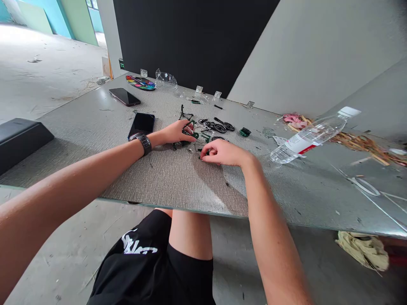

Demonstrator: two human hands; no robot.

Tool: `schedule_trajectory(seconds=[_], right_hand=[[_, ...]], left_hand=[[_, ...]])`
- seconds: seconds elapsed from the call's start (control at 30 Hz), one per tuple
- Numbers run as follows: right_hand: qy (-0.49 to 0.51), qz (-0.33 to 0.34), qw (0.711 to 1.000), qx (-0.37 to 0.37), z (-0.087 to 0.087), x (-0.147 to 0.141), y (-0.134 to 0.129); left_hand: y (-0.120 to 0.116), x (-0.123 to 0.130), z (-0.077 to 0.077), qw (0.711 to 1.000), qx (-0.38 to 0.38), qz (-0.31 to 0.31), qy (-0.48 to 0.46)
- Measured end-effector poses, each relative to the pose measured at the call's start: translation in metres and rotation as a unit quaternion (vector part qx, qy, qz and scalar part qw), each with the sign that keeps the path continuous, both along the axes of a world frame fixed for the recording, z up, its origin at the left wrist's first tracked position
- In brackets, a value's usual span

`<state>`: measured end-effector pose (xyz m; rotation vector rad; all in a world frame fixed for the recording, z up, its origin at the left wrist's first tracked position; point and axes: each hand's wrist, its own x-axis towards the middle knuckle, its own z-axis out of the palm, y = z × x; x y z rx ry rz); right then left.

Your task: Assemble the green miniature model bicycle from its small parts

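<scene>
Left hand (pixel 174 131), fingers clamped on small dark-green plastic part (pixel 196 135); right hand (pixel 222 152), fingertips together above grey textured tabletop (pixel 168 180), contents unclear.

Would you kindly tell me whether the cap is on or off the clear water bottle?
On: the white cap covers the neck of the clear water bottle.

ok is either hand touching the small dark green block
No, the small dark green block sits apart from the left hand and the right hand.
</scene>
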<state>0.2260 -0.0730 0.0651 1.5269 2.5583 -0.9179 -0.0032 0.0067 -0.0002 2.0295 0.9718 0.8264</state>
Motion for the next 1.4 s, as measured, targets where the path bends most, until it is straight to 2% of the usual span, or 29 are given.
schedule_trajectory(seconds=[0.53,0.77,1.4], right_hand=[[0.013,0.028,1.0,0.002,0.0039,0.0001,-0.0018],[0.014,0.008,1.0,0.016,0.0018,0.0015,-0.0013],[0.0,0.008,1.0,0.018,0.0,0.0006,0.0006]], left_hand=[[-0.0039,0.0,0.003,1.0,-0.012,0.002,-0.001],[-0.0031,0.0003,0.0015,1.0,0.001,0.004,-0.008],[-0.0029,0.0007,0.0013,1.0,0.007,0.002,0.003]])
